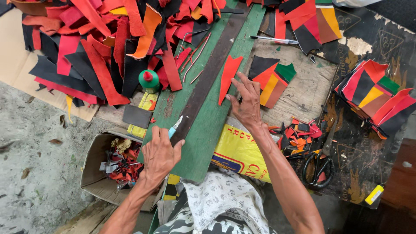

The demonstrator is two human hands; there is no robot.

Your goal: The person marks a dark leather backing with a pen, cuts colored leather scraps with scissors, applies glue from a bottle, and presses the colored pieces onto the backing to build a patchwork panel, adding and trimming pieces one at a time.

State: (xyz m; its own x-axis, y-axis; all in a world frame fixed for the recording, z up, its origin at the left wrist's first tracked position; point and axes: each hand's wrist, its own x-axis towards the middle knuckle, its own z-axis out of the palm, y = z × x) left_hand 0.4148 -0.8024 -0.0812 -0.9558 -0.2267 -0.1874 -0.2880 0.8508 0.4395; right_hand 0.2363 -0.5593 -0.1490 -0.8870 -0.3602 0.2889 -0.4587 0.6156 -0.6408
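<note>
On the green board (203, 130) that lies across the bench, the left hand (159, 154) rests with its grip closed around a small knife with a light blue handle (175, 126), the blade end pointing up toward a long dark leather strip (208, 73) that runs diagonally along the board. Just to the right, the right hand (247, 102) lies with fingers spread and its grip open, fingertips touching the lower end of a red pointed leather piece (228, 76) that lies flat on the board beside the strip. Near the right hand, on a worn wooden slab, sits a patchwork of black, red, yellow, brown and green leather (273, 78). A heap of red, black and orange leather scraps (99, 47) fills the upper left, with a green glue bottle with a red tip (149, 80) at its edge. Black-handled scissors (318, 169) lie at lower right, and a cardboard box of offcuts (108, 169) stands on the floor at lower left.
</note>
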